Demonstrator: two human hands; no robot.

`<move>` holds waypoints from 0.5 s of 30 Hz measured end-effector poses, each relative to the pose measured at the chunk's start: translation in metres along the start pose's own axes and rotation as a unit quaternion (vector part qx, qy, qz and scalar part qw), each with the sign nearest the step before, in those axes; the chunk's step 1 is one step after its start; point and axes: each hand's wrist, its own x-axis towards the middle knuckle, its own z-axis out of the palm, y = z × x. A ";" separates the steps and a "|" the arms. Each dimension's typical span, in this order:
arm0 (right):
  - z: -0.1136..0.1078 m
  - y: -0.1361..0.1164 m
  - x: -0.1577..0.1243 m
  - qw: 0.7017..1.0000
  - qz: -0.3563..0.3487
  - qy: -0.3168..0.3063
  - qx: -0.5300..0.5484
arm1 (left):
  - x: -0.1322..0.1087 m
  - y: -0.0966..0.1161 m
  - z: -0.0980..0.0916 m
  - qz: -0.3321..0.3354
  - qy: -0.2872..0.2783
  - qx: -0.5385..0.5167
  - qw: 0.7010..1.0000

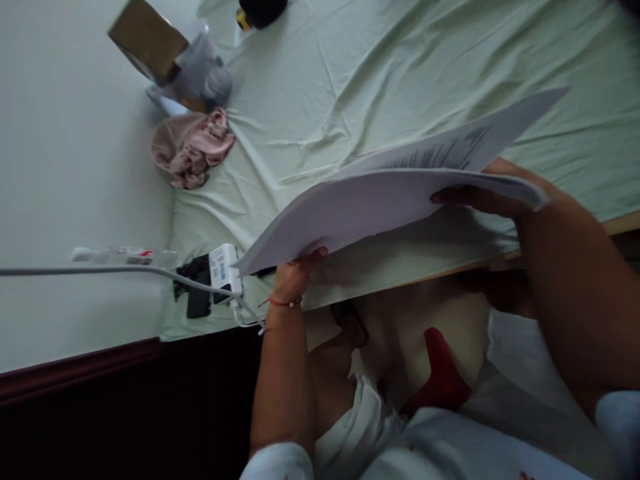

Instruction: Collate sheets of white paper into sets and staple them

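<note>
A stack of white paper sheets (360,203) is held up in front of me, bowed along its length. Printed text shows on a sheet lifted at the far side. My left hand (295,275), with a red string bracelet on its wrist, grips the stack's near left edge, thumb on the side facing me. At the other end my right hand (500,199) is closed round the right edge, its thumb on the near face and its other fingers mostly hidden behind the sheets.
A bed with a pale green sheet (300,100) lies beneath the papers. On it are a white power strip (225,270) with a cable, a black phone-like object (199,293), a pink cloth (200,147), a brown box (147,40) and a plastic bag (207,73). Below is something red (443,373).
</note>
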 end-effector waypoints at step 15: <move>0.006 -0.001 -0.003 0.995 0.017 0.017 0.096 | 0.001 -0.003 0.014 0.016 0.033 -0.040 0.999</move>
